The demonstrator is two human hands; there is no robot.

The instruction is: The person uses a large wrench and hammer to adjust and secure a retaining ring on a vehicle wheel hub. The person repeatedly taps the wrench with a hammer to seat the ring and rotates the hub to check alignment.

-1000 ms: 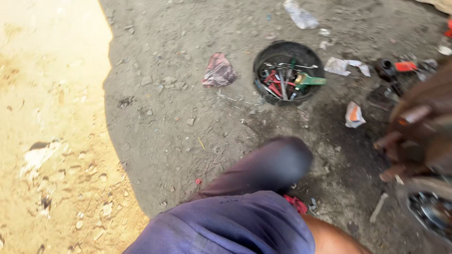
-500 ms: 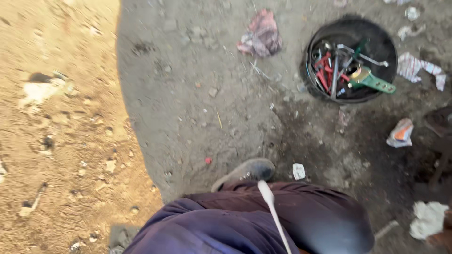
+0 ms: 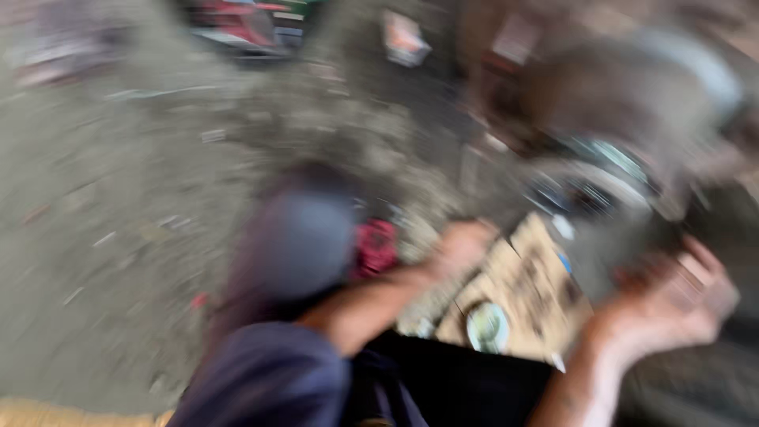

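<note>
Looking down through heavy blur onto grey, gritty dirt ground [image 3: 118,237] littered with pale scraps, a strip of sandy soil [image 3: 47,413] showing at the bottom left edge; kneeling with a dark-trousered knee [image 3: 296,245] raised at centre, a red scrap [image 3: 375,247] lying just beside it. Reaching the left hand [image 3: 462,245] to the edge of a worn cardboard piece [image 3: 526,292] lying on the ground, fingers curled but grip impossible to tell; lifting the right hand [image 3: 672,304] palm-up, fingers spread and released, beside a smeared grey metal part [image 3: 624,119]; a small pale round lid [image 3: 488,326] resting on the cardboard.
</note>
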